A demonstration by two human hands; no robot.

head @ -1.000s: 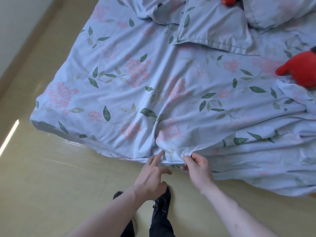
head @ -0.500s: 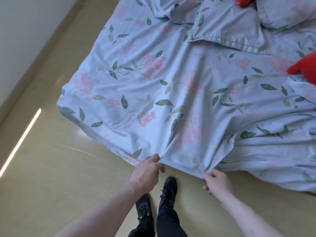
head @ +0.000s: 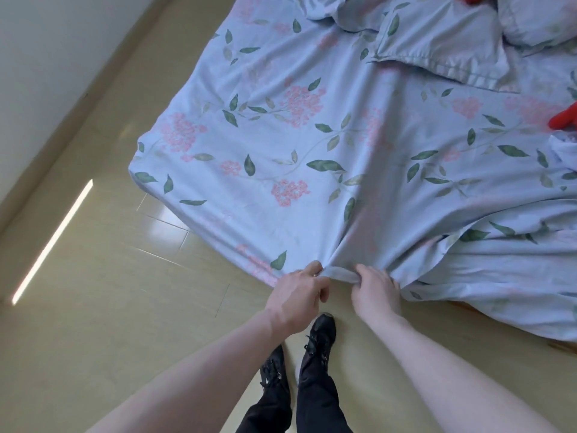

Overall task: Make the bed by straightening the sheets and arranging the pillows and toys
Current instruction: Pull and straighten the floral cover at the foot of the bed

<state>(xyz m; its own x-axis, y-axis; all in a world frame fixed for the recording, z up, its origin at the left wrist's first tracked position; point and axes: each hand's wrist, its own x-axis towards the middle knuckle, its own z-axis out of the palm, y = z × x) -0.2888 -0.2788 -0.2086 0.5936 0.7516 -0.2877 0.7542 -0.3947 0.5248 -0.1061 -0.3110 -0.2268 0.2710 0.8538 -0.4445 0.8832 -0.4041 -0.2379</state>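
Pale blue cotton, printed with pink blossoms and green leaves, is bunched into a short roll of hem between two hands at the near edge of the bed. The left hand [head: 296, 293] pinches the sheet [head: 312, 151] with thumb and curled fingers at one end of that roll, and the right hand [head: 374, 292] curls its fingers over the other end, so both are closed on the fabric, close together but not touching. Holding the hem at two points near the middle of this side looks meant to draw the cloth toward the person and take out the slack; tension folds fan from the grip up across the print. To the right the sheet lies in loose overlapping folds [head: 499, 260], so that side seems to need pulling next. Further up, a matching pillow [head: 443, 48] lies flat and skewed, a second pillow [head: 537, 20] sits at the top right corner, and a red toy [head: 563, 118] pokes in from the right edge, its weight likely to resist the pull. Black shoes [head: 318, 339] stand on the glossy tan floor [head: 125, 307] just below the hands, close to the bed.
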